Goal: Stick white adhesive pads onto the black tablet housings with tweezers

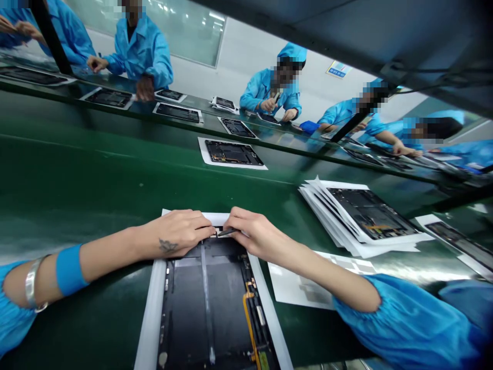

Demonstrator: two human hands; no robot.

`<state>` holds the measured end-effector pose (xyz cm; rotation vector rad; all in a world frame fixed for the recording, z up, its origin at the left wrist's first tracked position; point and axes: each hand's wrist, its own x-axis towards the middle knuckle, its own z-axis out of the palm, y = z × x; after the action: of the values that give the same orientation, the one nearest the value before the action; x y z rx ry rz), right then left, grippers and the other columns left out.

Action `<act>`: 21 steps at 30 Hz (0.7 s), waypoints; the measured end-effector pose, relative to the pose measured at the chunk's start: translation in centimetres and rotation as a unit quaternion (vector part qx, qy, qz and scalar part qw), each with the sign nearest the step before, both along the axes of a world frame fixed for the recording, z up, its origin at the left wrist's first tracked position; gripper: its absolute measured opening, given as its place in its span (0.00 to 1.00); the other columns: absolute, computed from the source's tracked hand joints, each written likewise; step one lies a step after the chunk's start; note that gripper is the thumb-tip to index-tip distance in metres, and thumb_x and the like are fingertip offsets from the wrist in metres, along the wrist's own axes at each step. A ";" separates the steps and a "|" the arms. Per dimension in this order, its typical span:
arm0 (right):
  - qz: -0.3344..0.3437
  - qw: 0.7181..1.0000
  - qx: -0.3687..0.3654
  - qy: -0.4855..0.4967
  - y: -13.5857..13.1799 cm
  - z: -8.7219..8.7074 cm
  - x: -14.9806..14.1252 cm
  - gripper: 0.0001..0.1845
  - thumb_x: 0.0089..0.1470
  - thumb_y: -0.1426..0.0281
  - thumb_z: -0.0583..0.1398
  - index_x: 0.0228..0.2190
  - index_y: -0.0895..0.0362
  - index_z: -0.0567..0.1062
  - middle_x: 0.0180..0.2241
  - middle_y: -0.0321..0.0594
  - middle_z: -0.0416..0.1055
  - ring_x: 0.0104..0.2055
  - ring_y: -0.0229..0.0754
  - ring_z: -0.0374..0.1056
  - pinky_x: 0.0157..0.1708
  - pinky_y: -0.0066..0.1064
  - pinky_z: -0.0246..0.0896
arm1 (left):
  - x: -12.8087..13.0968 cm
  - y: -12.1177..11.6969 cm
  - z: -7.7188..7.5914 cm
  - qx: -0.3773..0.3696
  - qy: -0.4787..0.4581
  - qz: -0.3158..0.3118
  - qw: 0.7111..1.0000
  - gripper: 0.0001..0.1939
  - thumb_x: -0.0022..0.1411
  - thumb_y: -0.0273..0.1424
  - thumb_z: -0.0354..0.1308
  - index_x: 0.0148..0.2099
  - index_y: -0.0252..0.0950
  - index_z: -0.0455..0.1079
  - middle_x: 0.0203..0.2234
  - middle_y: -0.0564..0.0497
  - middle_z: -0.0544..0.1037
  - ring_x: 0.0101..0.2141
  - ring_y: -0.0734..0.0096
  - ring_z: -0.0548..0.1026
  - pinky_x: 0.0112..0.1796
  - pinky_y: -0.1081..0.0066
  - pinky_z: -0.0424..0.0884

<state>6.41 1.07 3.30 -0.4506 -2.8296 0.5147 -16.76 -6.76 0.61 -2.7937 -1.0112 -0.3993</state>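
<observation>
A black tablet back housing [187,313] lies in front of me on a white sheet [148,318], with an orange flex cable [246,313] along its right side. At the housing's far edge, my left hand [183,231] is closed, its thumb and fingertips pressed down near a small light part; what they hold, if anything, is too small to name. From the other side my right hand [254,234] grips dark, slim tweezers [227,233], their tip pointing left, close to the left fingertips.
On the right stands a stack of white sheets and tablet housings [370,210]; a printed white sheet [308,282] lies beneath my right forearm. Another housing [233,153] rests on the green table [77,174] ahead. Several co-workers in blue sit beyond, behind dark posts [358,121].
</observation>
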 end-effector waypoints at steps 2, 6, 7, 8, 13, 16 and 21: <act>0.009 0.999 0.000 -0.051 0.3 0.1 -0.8 0.08 0.58 0.81 0.56 0.30 0.58 0.72 0.33 0.39 0.66 0.32 0.38 0.65 0.32 0.28 0.59 | 0.0 0.0 0.0 0.000 0.004 0.001 1.000 0.14 0.67 0.19 0.47 0.49 0.30 0.71 0.42 0.42 0.78 0.42 0.60 0.76 0.41 0.63 0.74; 0.023 0.993 0.012 -0.119 0.4 0.9 -2.0 0.07 0.57 0.81 0.58 0.30 0.59 0.72 0.32 0.38 0.65 0.31 0.37 0.63 0.30 0.28 0.55 | 0.0 0.0 -0.1 -0.013 0.002 0.004 1.000 0.14 0.67 0.20 0.45 0.47 0.31 0.72 0.42 0.42 0.78 0.42 0.60 0.75 0.42 0.63 0.74; 0.029 0.990 0.024 -0.135 0.4 1.2 -2.2 0.06 0.57 0.81 0.58 0.30 0.60 0.72 0.32 0.39 0.65 0.31 0.37 0.63 0.29 0.28 0.54 | 0.0 0.0 -0.1 -0.019 -0.001 0.006 1.000 0.14 0.68 0.21 0.45 0.47 0.32 0.72 0.42 0.42 0.78 0.42 0.61 0.75 0.42 0.63 0.74; 0.037 0.987 0.039 -0.151 0.3 1.5 -2.5 0.06 0.57 0.81 0.57 0.31 0.60 0.72 0.33 0.39 0.66 0.30 0.38 0.63 0.29 0.29 0.53 | 0.0 0.1 -0.1 -0.025 -0.005 0.009 1.000 0.14 0.68 0.21 0.45 0.47 0.32 0.71 0.41 0.42 0.78 0.42 0.62 0.75 0.42 0.63 0.74; 0.080 0.963 0.119 -0.226 0.2 2.5 -3.6 0.09 0.54 0.81 0.56 0.35 0.61 0.74 0.35 0.44 0.69 0.29 0.39 0.63 0.26 0.31 0.50 | 0.1 0.0 0.0 -0.011 0.015 0.008 1.000 0.16 0.68 0.20 0.43 0.46 0.30 0.71 0.38 0.42 0.78 0.39 0.62 0.75 0.40 0.64 0.74; 0.092 0.952 0.144 -0.253 0.4 2.8 -3.6 0.11 0.53 0.82 0.56 0.37 0.62 0.74 0.36 0.45 0.70 0.30 0.41 0.65 0.26 0.32 0.51 | 0.1 -0.1 0.0 0.007 0.016 -0.003 1.000 0.16 0.69 0.20 0.42 0.48 0.28 0.71 0.39 0.41 0.78 0.39 0.60 0.75 0.39 0.63 0.74; 0.049 0.951 0.081 -0.293 1.6 3.2 -1.6 0.07 0.55 0.80 0.57 0.35 0.62 0.74 0.36 0.45 0.71 0.30 0.41 0.65 0.26 0.31 0.52 | 0.0 -0.1 -0.2 0.002 0.006 -0.005 1.000 0.15 0.68 0.20 0.45 0.50 0.29 0.71 0.43 0.41 0.78 0.43 0.59 0.76 0.40 0.63 0.74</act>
<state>4.79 2.70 6.46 -0.4972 -3.4428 0.1751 -16.78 -6.82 0.42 -2.7954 -0.9923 -0.3838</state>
